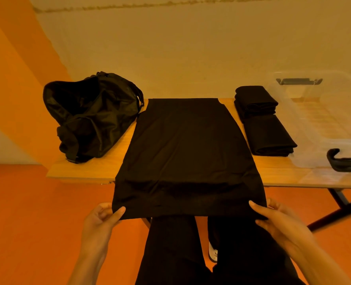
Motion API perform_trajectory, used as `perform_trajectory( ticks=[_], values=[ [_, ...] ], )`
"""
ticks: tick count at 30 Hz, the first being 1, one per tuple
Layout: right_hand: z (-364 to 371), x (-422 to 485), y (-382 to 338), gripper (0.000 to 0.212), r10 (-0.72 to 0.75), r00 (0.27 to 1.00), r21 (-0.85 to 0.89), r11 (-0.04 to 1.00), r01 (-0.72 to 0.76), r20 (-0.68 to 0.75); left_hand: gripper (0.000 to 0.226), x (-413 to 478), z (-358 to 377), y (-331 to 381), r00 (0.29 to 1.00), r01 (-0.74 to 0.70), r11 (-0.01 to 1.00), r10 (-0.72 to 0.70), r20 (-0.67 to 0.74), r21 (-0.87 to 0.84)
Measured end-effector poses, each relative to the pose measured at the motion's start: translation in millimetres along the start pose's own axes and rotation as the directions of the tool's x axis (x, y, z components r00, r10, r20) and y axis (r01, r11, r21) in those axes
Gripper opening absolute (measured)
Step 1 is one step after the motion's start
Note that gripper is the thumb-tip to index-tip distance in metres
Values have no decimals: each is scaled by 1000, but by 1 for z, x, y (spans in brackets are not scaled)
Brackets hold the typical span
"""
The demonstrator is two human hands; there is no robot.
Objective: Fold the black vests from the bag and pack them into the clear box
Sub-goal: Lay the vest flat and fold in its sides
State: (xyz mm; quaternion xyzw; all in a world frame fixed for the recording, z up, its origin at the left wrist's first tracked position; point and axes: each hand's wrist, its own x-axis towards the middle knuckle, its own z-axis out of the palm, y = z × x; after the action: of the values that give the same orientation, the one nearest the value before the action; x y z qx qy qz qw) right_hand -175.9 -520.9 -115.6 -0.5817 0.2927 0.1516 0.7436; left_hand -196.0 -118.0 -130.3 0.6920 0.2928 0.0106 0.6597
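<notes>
Nearest the camera, the left hand [100, 221] pinches the near left corner of a flat black fabric vest [187, 153], thumb on top and fingers curled beneath. The right hand [277, 219] grips the near right corner in the same way. The hem they hold hangs off the near edge of the pale wooden tabletop [88, 169], above the person's dark trousers, while the rest of the vest lies spread lengthwise across the middle of the table, reaching to its far edge.

At the right of the vest, two folded black vest bundles [267, 124] sit on the tabletop, one behind the other, touching. Just beside them, at the right end, stands the clear plastic storage box [314, 128] with dark handles; it looks empty, though its transparency makes that hard to confirm. Toward the far left corner, the crumpled black fabric duffel bag [90, 116] gapes open; whether more vests remain inside cannot be told.

As a judgement, the work is partway: two vests appear folded but not yet packed, a third is laid out and apparently narrowed lengthwise, and its crosswise folds plus all boxing are still left.
</notes>
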Motion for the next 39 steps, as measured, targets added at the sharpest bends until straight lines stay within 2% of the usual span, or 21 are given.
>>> perform_trajectory(
  ticks=[5,8,11,14,18,22,25,29,31,33,35,37,38,39],
  values=[
    [-9,2,0,40,-7,997,22,1000,9,-79,32,5,-14,0,999,34,998,-33,24,-52],
    [-14,-1,-4,38,-14,997,-10,1000,14,-70,23,2,-20,5,993,57,997,-51,106,-50],
    [-17,-6,-9,22,3,998,-33,999,-5,-67,23,-2,-23,8,982,77,996,-68,178,-43],
    [-18,-6,-12,35,1,997,-23,1000,-3,-80,26,-4,-26,7,971,102,994,-90,224,-46],
    [-11,-10,-13,42,13,995,-128,991,-26,-98,25,-6,-21,4,962,110,993,-99,255,-31],
    [-2,-11,-10,50,-13,998,-141,990,4,-66,14,-6,-8,5,984,42,999,-42,175,-1],
    [7,-16,-7,30,7,999,-77,997,-11,-54,14,-12,2,6,993,54,999,-54,101,0],
    [35,-4,-57,20,-24,999,-63,998,23,-23,8,14,27,55,987,93,993,-82,140,-75],
    [62,13,-125,13,-133,991,-83,988,133,8,7,51,48,116,991,-6,994,20,135,-105],
    [92,16,-202,7,-314,949,-28,949,315,26,6,76,66,200,976,-173,968,194,104,-181],
    [110,1,-269,15,-511,859,112,853,510,-20,11,77,73,282,916,-341,867,394,79,-364],
    [108,-25,-301,17,-665,744,213,719,662,-70,19,54,62,323,829,-473,705,559,4,-528],
    [101,-33,-305,15,-700,709,218,681,699,-86,21,45,55,325,802,-523,668,596,-40,-529],
    [95,-36,-301,14,-695,712,193,689,699,-97,21,39,51,318,797,-545,672,601,-61,-502]
  ],
)
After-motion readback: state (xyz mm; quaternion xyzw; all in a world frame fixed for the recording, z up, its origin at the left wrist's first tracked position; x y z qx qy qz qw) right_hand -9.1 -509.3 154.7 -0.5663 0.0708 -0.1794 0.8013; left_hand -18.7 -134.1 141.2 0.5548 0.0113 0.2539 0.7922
